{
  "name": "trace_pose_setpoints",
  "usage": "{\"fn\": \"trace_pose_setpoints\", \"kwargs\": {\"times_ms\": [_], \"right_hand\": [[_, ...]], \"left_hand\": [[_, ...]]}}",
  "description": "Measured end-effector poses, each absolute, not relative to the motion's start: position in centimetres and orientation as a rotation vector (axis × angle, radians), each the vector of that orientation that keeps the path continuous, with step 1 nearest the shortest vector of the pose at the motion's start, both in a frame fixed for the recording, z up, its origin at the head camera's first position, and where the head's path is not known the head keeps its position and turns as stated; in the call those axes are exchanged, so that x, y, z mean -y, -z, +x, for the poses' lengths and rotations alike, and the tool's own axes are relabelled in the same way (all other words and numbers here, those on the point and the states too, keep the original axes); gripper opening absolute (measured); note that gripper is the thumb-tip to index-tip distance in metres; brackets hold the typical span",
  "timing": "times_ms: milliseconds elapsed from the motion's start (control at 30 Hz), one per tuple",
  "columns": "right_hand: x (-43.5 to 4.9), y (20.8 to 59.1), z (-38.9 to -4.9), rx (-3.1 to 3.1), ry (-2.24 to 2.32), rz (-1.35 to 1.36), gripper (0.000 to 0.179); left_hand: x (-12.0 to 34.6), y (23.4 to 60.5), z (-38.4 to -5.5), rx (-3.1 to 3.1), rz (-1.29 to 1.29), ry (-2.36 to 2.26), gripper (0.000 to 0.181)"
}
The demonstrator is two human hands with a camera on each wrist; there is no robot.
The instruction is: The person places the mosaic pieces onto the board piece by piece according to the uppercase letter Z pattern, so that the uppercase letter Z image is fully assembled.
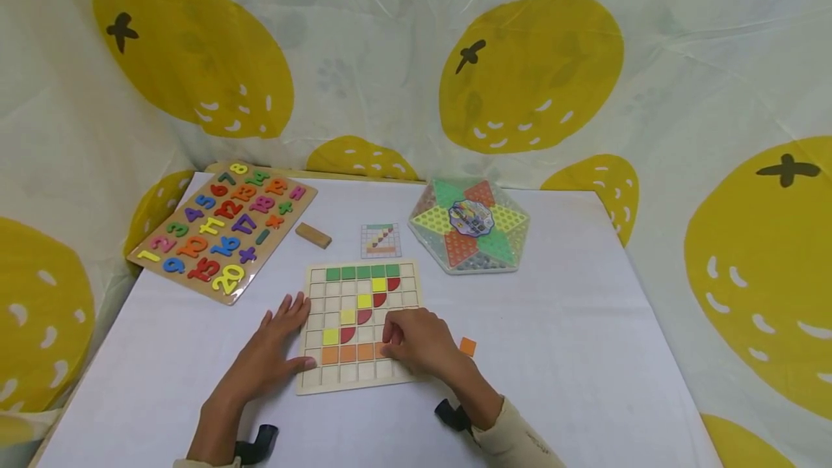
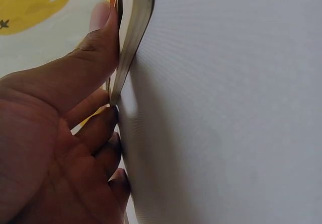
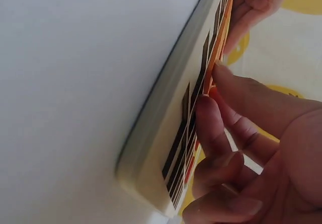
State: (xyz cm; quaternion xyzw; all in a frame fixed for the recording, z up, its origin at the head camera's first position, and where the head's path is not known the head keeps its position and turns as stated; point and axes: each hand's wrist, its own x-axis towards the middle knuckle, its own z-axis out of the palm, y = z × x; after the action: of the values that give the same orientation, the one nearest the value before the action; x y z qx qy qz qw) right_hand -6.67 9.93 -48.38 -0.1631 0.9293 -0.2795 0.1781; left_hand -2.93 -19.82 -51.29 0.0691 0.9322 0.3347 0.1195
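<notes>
A wooden grid board lies flat in front of me. My left hand rests at its left edge, fingers extended and thumb on the rim. Over the board's lower right, my right hand pinches an orange square tile between thumb and fingers, at the right end of a row of orange tiles. Green tiles line the top row. Yellow squares and red quarter-round tiles step diagonally across the middle. One loose orange tile lies right of my right wrist.
Behind the board lie a small printed pattern card and a wooden block. A number puzzle sits at the back left, a wrapped hexagonal star-pattern game board at the back right. Fruit-print cloth hangs behind the table.
</notes>
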Motion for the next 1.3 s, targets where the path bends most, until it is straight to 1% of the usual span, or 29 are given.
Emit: {"fn": "trace_pose_setpoints", "kwargs": {"times_ms": [200, 267, 467, 633, 867, 1133, 1300], "right_hand": [[-12.4, 47.8, -6.7, -2.681, 0.884, -0.425, 0.018], [-13.7, 47.6, -6.7, -2.704, 0.881, -0.401, 0.020], [-17.8, 47.3, -6.2, -2.761, 0.768, -0.306, 0.035], [-20.0, 47.6, -5.5, -2.796, 0.670, -0.245, 0.037], [-20.6, 48.2, -5.3, -2.824, 0.631, -0.236, 0.030], [-19.9, 48.9, -5.4, -2.916, 0.577, -0.178, 0.036], [-19.2, 48.9, -5.6, -2.899, 0.594, -0.171, 0.037]], "left_hand": [[19.8, 51.3, -3.0, -2.728, 0.200, -0.971, 0.112], [19.9, 51.3, -3.0, -2.732, 0.199, -0.966, 0.112], [19.9, 51.5, -3.1, -2.732, 0.197, -0.952, 0.112], [19.9, 51.5, -3.1, -2.726, 0.195, -0.955, 0.112], [19.8, 51.4, -3.1, -2.720, 0.186, -0.953, 0.112], [19.8, 51.3, -3.0, -2.723, 0.190, -0.954, 0.111], [19.7, 51.3, -3.0, -2.728, 0.199, -0.941, 0.112]]}}
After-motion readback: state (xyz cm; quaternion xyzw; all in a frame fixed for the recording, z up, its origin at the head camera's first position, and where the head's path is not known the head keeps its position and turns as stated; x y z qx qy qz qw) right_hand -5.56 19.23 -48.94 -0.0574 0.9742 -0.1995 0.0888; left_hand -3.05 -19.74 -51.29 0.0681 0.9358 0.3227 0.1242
